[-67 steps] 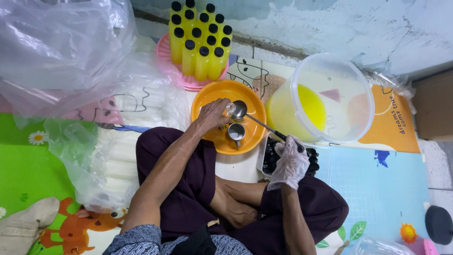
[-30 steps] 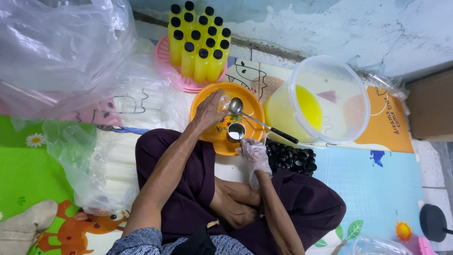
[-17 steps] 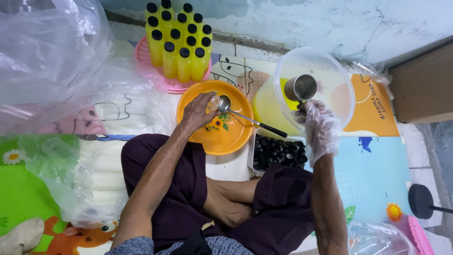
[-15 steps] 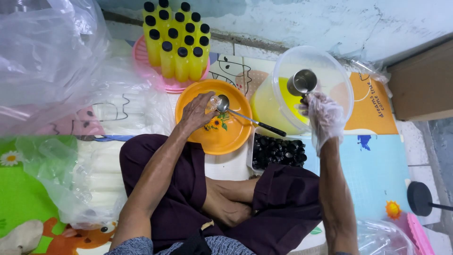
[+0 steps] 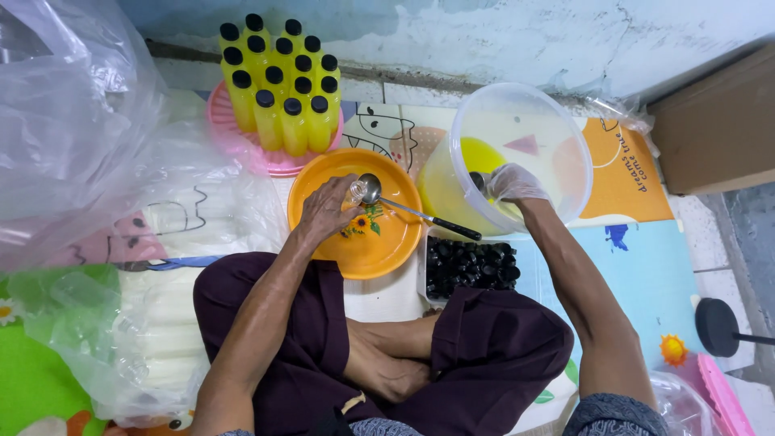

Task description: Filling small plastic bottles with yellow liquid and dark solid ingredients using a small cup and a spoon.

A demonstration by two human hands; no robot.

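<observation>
My left hand [image 5: 325, 211] rests over an orange plate [image 5: 379, 250] and holds a small clear bottle [image 5: 356, 190] upright, with a metal funnel-like spoon [image 5: 370, 188] on a long dark handle leaning at its mouth. My right hand [image 5: 510, 182], in a thin plastic glove, reaches down inside a large clear tub [image 5: 557, 129] of yellow liquid [image 5: 476, 157], gripping a small metal cup [image 5: 478, 181] that is mostly hidden by the fingers. A tray of black caps [image 5: 472, 266] sits between the plate and my knee.
Several filled yellow bottles with black caps [image 5: 282, 89] stand on a pink tray [image 5: 234, 145] at the back. Big clear plastic bags [image 5: 89, 161] with empty bottles lie at the left. A cardboard box [image 5: 714, 129] stands at the right, and the wall runs behind.
My right hand went from the plate to the tub with the metal cup, first holding it above the tub and now dipping it down inside. The left hand has stayed on the bottle.
</observation>
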